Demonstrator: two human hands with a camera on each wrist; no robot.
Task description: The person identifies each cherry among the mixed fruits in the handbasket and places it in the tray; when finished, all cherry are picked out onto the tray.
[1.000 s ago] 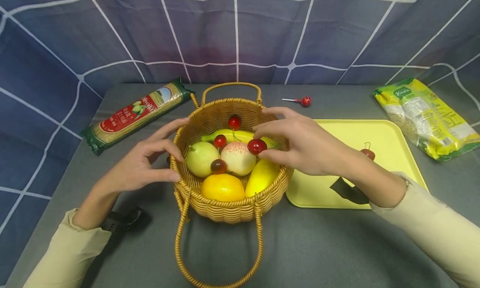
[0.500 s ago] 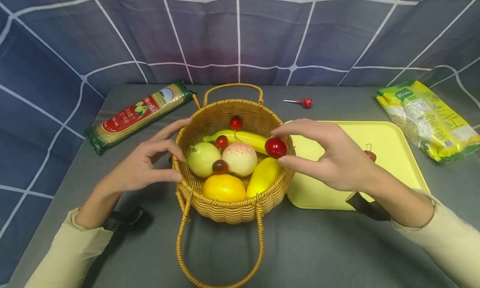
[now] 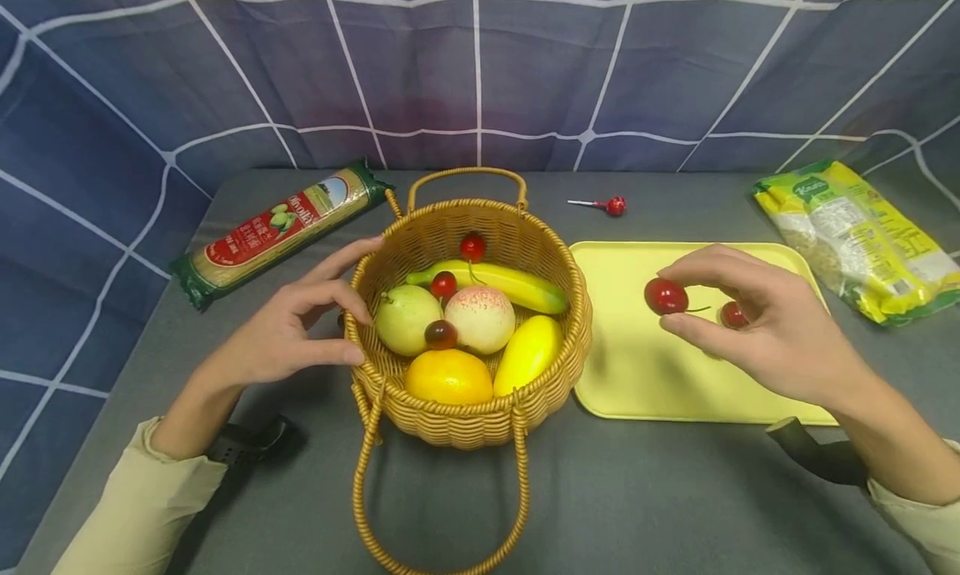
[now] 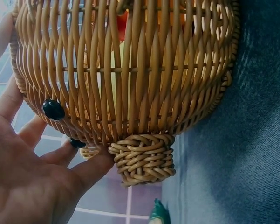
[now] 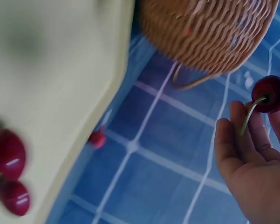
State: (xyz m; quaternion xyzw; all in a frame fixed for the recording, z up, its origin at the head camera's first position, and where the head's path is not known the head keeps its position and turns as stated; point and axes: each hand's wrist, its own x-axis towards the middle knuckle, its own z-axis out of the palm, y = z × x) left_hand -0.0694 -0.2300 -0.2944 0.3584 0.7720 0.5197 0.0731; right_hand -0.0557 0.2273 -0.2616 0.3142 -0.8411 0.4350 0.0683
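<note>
My right hand (image 3: 780, 333) pinches a dark red cherry (image 3: 666, 296) between thumb and fingertips, above the yellow tray (image 3: 630, 383). Its thin green stem shows in the right wrist view, beside my fingers. My left hand (image 3: 281, 329) rests its spread fingers and thumb against the left side of the wicker basket (image 3: 450, 429). Inside the basket lie a green pear (image 3: 407, 318), a peach (image 3: 480, 318), a banana (image 3: 517, 283), an orange (image 3: 450, 377), a yellow mango (image 3: 528, 352) and several cherries (image 3: 472, 247). Two blurred cherries (image 5: 8, 154) lie on the tray in the right wrist view.
A pasta packet (image 3: 277, 229) lies left behind the basket. Behind the tray is a red lollipop (image 3: 615, 206), and a yellow-green food bag (image 3: 855, 237) lies at the far right. One basket handle (image 3: 522, 492) hangs toward the table's front. A checked cloth hangs at the back.
My right hand has moved right with the cherry, from over the basket to over the tray. The banana's right end is uncovered. The left hand stays at the basket.
</note>
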